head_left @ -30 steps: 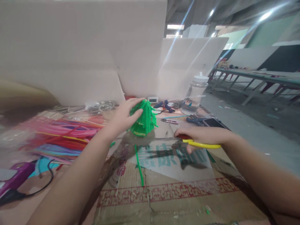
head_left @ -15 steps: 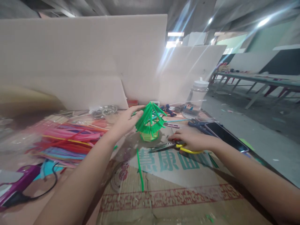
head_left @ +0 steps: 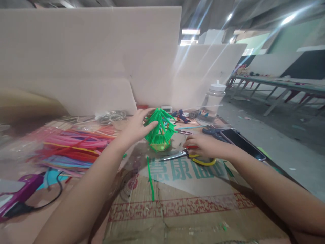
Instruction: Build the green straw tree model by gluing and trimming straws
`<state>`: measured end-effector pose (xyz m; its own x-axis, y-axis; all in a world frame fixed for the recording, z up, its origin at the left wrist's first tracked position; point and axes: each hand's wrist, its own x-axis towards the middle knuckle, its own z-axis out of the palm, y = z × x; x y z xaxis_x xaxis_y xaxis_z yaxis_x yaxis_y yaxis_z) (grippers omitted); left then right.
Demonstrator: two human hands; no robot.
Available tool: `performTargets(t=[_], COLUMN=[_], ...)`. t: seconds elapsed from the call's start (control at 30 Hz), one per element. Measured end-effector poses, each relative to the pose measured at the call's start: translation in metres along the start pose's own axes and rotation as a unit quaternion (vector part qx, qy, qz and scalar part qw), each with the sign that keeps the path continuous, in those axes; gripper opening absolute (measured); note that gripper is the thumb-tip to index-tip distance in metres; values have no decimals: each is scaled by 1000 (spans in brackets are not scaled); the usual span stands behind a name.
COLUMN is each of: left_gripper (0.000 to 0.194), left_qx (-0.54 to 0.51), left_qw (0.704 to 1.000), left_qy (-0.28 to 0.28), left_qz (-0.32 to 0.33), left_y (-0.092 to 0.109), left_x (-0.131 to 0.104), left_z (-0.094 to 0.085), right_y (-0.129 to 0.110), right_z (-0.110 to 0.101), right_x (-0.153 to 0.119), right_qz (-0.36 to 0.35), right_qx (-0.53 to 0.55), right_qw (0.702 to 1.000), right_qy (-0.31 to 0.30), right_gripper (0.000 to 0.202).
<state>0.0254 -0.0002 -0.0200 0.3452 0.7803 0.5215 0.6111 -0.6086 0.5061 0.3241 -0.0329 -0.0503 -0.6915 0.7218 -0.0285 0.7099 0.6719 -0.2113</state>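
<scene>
A small pavilion-like model [head_left: 160, 134] stands on the cardboard, its pointed roof made of green pipe cleaners above a pale yellow-green base. My left hand [head_left: 138, 130] grips the roof's left side, thumb in front and fingers behind, partly hidden. To the right, my right hand [head_left: 207, 145] is closed over the handles of a pair of scissors [head_left: 175, 156] with red and yellow grips. The blades point left, near the model's base. A loose green pipe cleaner [head_left: 150, 179] lies in front of the model.
Bundled coloured pipe cleaners [head_left: 76, 145] lie at left, near a purple glue gun [head_left: 22, 193]. Printed cardboard [head_left: 193, 223] covers the front. A water bottle [head_left: 213, 101], a phone [head_left: 242, 144] and dark-handled pliers [head_left: 214, 132] are at right. White boards [head_left: 88, 51] stand behind.
The model has shifted slightly left and tilted, with my left thumb now across the front of its roof. The scissors' blades look closer together, with my right hand still on them.
</scene>
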Motion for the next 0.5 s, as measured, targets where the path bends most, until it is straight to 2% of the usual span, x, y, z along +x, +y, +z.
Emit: performTargets(t=[0.17, 0.27, 0.37, 0.4, 0.5], left_gripper=[52, 50, 50, 50, 50], left_qx=[5, 5, 8, 8, 8], left_qw=[1000, 1000, 1000, 1000, 1000], left_qy=[-4, -6, 0, 1, 1], left_qz=[3, 7, 8, 6, 4], left_y=[0, 0, -1, -1, -2], left_x=[1, 1, 1, 1, 1], left_z=[0, 0, 1, 1, 1], right_y=[-40, -64, -82, -86, -94], right_z=[10, 27, 47, 53, 67], right_x=[9, 21, 42, 50, 70], right_qz=[-16, -96, -190, -224, -286], right_qx=[-5, -16, -104, -130, -205], right_qw=[998, 992, 973, 962, 931], right_qy=[62, 78, 82, 85, 101], right_gripper=[23, 25, 45, 45, 20])
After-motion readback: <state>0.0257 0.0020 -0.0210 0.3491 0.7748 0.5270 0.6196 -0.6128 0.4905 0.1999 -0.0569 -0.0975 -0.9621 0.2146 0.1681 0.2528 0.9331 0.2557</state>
